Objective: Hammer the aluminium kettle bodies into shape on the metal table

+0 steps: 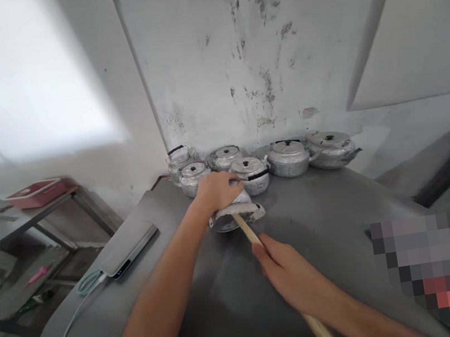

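Observation:
My left hand (218,189) grips the top of a small hammered silver-coloured metal kettle (241,196), which is tipped so that its opening faces me. A pale band or handle crosses the front of that opening. My right hand (285,265) is closed around a wooden stick (248,230). One end of the stick reaches into the kettle's mouth, where its tip is hidden; the other end sticks out below my wrist. Just behind my left hand are a lidded kettle (256,182) with a black handle and a smaller lidded one (193,180).
More metal kettles (289,159) line the table's wall side. A silver power bank (131,247) with a white cable (72,321) lies at left on the grey table (323,232). Further left, a pink basket (37,195) stands on a shelf. A blurred-out patch covers the lower right.

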### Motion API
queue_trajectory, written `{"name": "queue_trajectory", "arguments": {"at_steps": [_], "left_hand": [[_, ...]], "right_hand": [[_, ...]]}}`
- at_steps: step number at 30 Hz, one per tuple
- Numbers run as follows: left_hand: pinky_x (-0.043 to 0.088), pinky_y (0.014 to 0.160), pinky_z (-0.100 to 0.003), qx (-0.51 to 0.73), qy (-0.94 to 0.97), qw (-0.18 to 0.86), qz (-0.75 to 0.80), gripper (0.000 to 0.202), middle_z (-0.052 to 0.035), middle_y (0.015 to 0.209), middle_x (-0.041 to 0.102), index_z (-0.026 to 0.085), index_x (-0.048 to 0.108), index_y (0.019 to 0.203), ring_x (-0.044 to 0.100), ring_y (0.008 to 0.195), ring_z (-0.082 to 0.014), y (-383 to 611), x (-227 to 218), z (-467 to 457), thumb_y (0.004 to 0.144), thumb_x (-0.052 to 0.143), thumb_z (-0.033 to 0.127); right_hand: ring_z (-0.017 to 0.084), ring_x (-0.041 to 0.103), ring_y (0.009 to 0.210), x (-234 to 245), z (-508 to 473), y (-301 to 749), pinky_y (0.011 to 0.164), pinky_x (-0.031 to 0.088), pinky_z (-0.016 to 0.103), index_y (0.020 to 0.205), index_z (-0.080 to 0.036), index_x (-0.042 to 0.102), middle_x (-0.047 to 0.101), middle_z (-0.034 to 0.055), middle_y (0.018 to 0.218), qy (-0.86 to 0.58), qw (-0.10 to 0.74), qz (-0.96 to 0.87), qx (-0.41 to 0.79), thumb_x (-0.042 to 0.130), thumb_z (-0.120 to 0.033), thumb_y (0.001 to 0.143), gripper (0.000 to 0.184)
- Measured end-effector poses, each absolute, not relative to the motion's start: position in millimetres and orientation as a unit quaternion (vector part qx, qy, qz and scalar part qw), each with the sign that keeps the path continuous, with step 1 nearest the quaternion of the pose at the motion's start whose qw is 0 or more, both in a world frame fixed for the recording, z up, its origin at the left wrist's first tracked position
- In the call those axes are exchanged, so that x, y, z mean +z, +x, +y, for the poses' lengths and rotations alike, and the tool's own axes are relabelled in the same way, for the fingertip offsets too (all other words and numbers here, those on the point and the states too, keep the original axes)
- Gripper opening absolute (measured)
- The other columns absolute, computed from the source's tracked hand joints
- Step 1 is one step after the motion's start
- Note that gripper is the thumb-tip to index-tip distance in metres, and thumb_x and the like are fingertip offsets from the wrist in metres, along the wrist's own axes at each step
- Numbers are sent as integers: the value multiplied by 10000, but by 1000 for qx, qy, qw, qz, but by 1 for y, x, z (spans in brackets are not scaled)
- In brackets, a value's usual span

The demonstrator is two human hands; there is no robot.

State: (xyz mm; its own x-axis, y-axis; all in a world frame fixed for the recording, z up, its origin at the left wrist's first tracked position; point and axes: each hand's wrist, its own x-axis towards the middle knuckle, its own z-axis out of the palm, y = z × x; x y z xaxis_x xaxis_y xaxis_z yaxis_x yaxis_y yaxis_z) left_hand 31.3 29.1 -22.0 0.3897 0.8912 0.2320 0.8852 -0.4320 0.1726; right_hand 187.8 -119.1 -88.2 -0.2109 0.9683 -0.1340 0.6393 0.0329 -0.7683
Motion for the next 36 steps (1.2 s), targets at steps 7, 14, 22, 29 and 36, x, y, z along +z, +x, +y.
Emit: {"name": "queue_trajectory", "arguments": {"at_steps": [7,14,22,29,36], "left_hand": [[523,920,-383,147,830,11,537,439,-28,1182,756,330,748,1212,675,1084,-297,31,-22,29,957,454,532],[526,910,-371,145,835,8,531,445,-28,1190,755,325,748,1211,679,1073,-290,31,-23,30,962,446,538],[532,915,-383,154,835,8,529,427,-26,1161,763,324,759,1192,682,1067,-296,32,-22,29,954,464,519],[526,916,-390,157,832,3,532,414,-27,1149,765,332,757,1192,682,1070,-301,31,-24,30,948,474,509],[522,891,-381,159,833,4,529,423,-27,1146,766,332,760,1184,678,1062,-297,31,-24,29,942,468,518]], "right_hand": [[132,485,571,-85,-120,189,552,292,279,823,-214,474,561,-3,669,-593,217,-693,349,311,-304,1074,313],[117,505,551,-86,-118,189,534,293,262,748,-214,467,555,-10,656,-597,205,-675,383,391,-275,1039,306],[131,514,579,-96,-117,190,556,313,267,806,-221,466,572,-8,675,-569,223,-695,379,341,-330,1066,308],[140,524,598,-91,-116,190,575,308,280,765,-221,449,593,15,695,-591,207,-692,358,333,-298,1063,328],[140,519,584,-93,-115,190,567,311,281,812,-218,463,573,1,673,-575,223,-699,362,331,-310,1064,299]]}}
